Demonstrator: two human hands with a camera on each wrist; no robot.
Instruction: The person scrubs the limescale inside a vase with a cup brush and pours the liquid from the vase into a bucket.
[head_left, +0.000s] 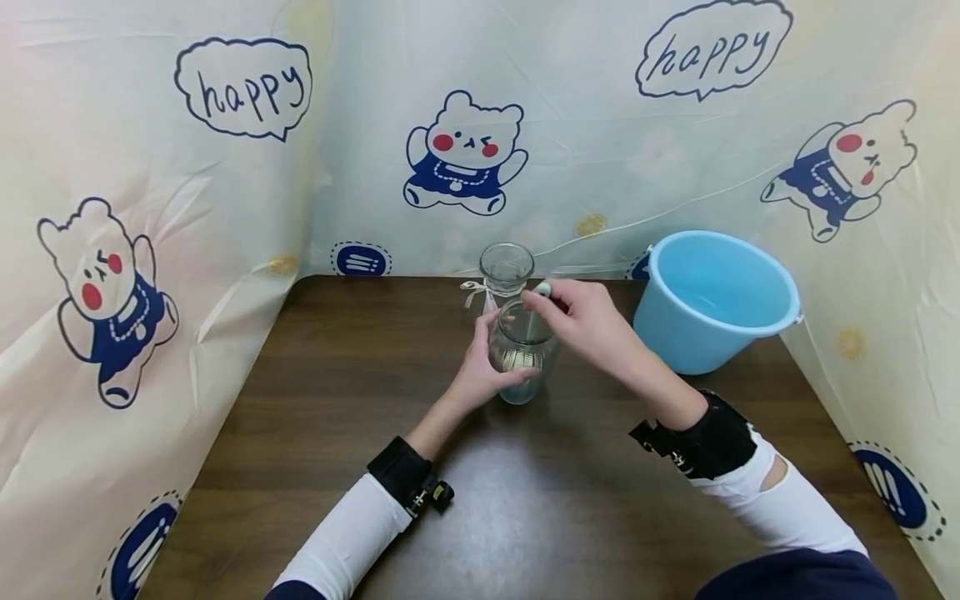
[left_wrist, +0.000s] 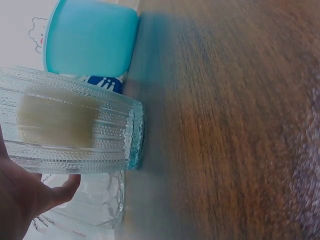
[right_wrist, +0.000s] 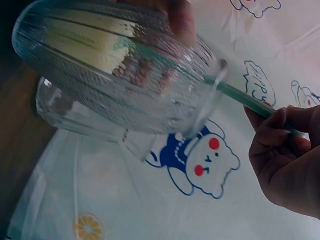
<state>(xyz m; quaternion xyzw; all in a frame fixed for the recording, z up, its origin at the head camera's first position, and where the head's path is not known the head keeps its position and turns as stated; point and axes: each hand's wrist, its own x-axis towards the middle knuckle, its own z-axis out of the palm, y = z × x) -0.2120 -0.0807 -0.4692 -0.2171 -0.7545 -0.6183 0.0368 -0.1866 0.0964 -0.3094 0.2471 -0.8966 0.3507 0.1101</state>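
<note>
My left hand (head_left: 480,367) grips a ribbed clear glass jar (head_left: 517,393) around its side, with the thumb across the front. The jar's mouth faces up, and its base is at the brown table. Above the rim, my right hand (head_left: 588,321) pinches the green handle (right_wrist: 250,101) of a sponge bottle brush (head_left: 543,289). The brush's pale yellow sponge head (left_wrist: 59,118) lies inside the jar, near the bottom. Just behind stands a second clear glass jar (head_left: 507,260) with a white ribbon tied at its neck.
A light blue bucket (head_left: 666,325) stands at the back right of the wooden table (head_left: 352,350). A printed curtain (head_left: 352,150) with bears and "happy" bubbles hangs along the back and both sides. Each forearm wears a black strap with a small camera.
</note>
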